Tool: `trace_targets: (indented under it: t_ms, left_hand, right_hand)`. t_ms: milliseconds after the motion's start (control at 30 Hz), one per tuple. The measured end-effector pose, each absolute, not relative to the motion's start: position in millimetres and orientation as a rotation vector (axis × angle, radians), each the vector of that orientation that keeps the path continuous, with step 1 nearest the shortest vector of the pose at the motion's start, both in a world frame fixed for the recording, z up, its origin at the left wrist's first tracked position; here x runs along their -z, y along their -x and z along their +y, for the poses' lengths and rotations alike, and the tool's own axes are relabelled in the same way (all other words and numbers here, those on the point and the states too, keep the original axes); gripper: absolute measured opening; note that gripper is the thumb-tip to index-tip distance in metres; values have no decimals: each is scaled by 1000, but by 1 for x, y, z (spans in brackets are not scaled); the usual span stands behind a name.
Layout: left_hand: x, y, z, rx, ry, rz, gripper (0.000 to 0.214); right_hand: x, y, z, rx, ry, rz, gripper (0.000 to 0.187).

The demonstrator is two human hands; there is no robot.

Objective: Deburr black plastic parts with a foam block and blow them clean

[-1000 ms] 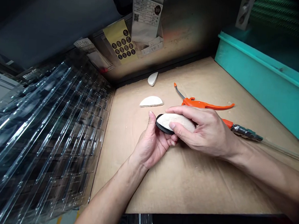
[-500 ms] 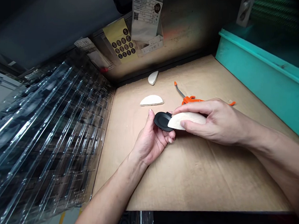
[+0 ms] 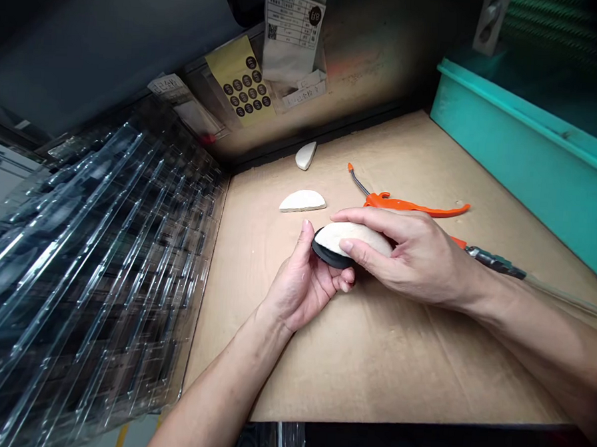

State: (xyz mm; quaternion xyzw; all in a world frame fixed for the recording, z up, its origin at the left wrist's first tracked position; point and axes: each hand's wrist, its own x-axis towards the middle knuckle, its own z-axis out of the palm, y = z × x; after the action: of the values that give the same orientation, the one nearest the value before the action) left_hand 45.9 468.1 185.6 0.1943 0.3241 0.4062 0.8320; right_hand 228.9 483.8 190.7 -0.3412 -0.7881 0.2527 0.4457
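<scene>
Right hand (image 3: 417,256) has slid left since half a second ago, bringing the soft-looking white half-oval pad (image 3: 348,237) back over the shallow black oval dish (image 3: 329,257); dish interior, visible then, is now mostly covered. Orange air gun (image 3: 404,205) shows more of its handle as a result.

Right-hand grip: closed on pad, thumb on near face, index finger along far edge, other fingers hidden. Pad sits between thumb and index, left end sticking out past the fingertips, right end tucked into the hand. Left-hand grip: left hand (image 3: 299,290) is part-curled around dish, thumb up at its left edge, fingers underneath; exact finger contact hidden. Dish lies at frame centre, under pad, black rim showing left and below.

Two loose off-white half-moon pieces, one (image 3: 303,201) just above the hands, other (image 3: 306,156) higher up, lie apart on the brown board tabletop (image 3: 396,362). Stacked clear plastic trays (image 3: 100,273) fill left of frame; teal plastic bin (image 3: 528,129) upper right.
</scene>
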Motion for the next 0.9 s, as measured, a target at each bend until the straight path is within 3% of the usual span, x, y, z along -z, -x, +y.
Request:
trace_targets:
  t_ms: [233,467,900]
  left_hand:
    - [-187,-48,468,-872,-394,715,58]
    - [-195,-46,470,-980,-368,783,61]
    - [-195,-39,476,-1230,-330,858,55]
  right_hand:
    - [-202,-244,488,-1037,871,-2034,25]
    - [-199,-252,496,-351,1258,-1954,34]
    - [-175,-229,484,-359,1379,-2226,34]
